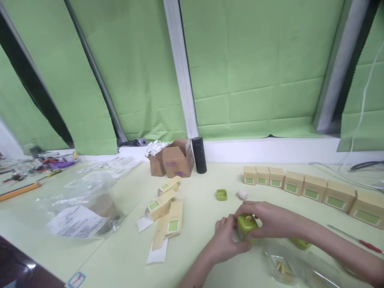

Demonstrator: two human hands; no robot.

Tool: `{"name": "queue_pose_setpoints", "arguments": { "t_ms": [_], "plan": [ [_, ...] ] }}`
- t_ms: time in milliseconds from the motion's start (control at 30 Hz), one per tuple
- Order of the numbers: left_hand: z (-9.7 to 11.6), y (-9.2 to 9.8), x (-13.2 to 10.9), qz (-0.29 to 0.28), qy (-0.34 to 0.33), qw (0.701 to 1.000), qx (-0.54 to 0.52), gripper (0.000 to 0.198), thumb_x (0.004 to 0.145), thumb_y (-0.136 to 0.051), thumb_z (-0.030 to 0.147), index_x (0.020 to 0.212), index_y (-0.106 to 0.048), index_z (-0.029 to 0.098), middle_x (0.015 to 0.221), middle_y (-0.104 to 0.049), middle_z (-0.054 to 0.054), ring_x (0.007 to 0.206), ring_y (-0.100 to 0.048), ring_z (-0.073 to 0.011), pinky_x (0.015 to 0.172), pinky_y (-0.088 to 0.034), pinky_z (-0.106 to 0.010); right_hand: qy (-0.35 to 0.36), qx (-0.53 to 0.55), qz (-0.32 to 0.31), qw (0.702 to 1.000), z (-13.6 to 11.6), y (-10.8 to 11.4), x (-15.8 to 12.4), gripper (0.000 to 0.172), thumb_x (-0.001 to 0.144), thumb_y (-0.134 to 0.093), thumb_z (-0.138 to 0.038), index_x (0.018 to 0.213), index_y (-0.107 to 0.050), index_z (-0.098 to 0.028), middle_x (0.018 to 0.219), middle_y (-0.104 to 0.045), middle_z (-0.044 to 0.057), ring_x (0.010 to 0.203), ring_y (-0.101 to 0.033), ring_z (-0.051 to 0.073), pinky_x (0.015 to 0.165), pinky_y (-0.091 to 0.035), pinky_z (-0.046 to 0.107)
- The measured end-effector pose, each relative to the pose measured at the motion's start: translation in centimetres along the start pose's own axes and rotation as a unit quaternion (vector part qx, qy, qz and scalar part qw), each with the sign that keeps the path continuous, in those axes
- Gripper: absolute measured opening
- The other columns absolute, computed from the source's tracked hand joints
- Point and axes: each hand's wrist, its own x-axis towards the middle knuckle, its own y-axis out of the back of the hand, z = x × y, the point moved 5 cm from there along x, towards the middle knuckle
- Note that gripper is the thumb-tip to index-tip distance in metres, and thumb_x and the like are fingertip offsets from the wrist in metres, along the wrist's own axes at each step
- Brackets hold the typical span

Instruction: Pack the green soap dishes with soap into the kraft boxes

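Both hands are closed round a small green square container [247, 225] with a pale ring-shaped knob on top, low over the table. My right hand [265, 218] grips it from above and the right, thumb in front. My left hand [225, 239] holds its lower left side, fingers curled behind; its base is mostly hidden. Just beyond lie an open green square tray [221, 195] and a small whitish-pink lump [242, 195]. Beneath my right forearm, another green piece [301, 243] shows in part, beside a clear plastic package [280, 266] with small yellowish pieces inside.
A row of small tan boxes [312, 187] stands at the back right. Several flat or opened tan cartons [174, 220] lie left of centre. Behind are a brown cardboard box [177, 162] and a black cylinder [199, 155]. A red-handled screwdriver [370, 245] lies far right; a plastic bag [84, 208] left.
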Motion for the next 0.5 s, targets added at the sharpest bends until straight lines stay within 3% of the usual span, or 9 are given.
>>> {"name": "queue_pose_setpoints", "arguments": {
  "t_ms": [200, 333, 433, 500],
  "plan": [
    [1.1, -0.3, -0.9, -0.002, 0.008, 1.0, -0.015, 0.06, 0.061, -0.068, 0.048, 0.111, -0.049, 0.022, 0.106, -0.05, -0.007, 0.105, -0.041, -0.0294, 0.089, -0.035, -0.041, -0.007, -0.041, -0.023, 0.999, 0.9, -1.7, 0.2, 0.042, 0.061, -0.068, -0.018, 0.101, -0.065, -0.03, 0.086, -0.069, 0.0, 0.075, -0.062, 0.025, 0.062, -0.042, 0.03],
    [2.2, 1.5, -2.7, 0.021, 0.009, 0.999, -0.023, 0.092, 0.055, -0.072, 0.043, 0.134, -0.031, 0.024, 0.128, -0.041, -0.011, 0.121, -0.032, -0.035, 0.095, -0.032, -0.045, -0.053, -0.029, 0.005, 0.998, 2.1, -3.1, -0.1, 0.046, 0.059, -0.065, -0.014, 0.102, -0.067, -0.033, 0.092, -0.071, 0.002, 0.081, -0.064, 0.029, 0.065, -0.045, 0.033],
    [1.3, 5.7, -4.5, 0.141, 0.073, 0.984, 0.078, 0.084, 0.059, -0.068, 0.05, 0.133, -0.037, 0.025, 0.134, -0.041, -0.011, 0.128, -0.025, -0.0368, 0.103, -0.021, -0.048, -0.065, -0.002, 0.012, 0.998, 2.8, -3.7, -0.3, 0.049, 0.06, -0.067, -0.018, 0.107, -0.066, -0.033, 0.106, -0.068, 0.002, 0.094, -0.062, 0.031, 0.075, -0.047, 0.035],
    [-0.4, 8.6, -6.2, 0.239, 0.176, 0.943, 0.153, 0.073, 0.064, -0.062, 0.049, 0.127, -0.046, 0.016, 0.132, -0.045, -0.017, 0.131, -0.019, -0.0413, 0.105, -0.009, -0.052, -0.056, 0.008, 0.009, 0.998, 2.9, -3.8, -0.3, 0.05, 0.062, -0.067, -0.021, 0.11, -0.065, -0.034, 0.11, -0.067, 0.0, 0.094, -0.062, 0.03, 0.075, -0.047, 0.034]
  ]
}}
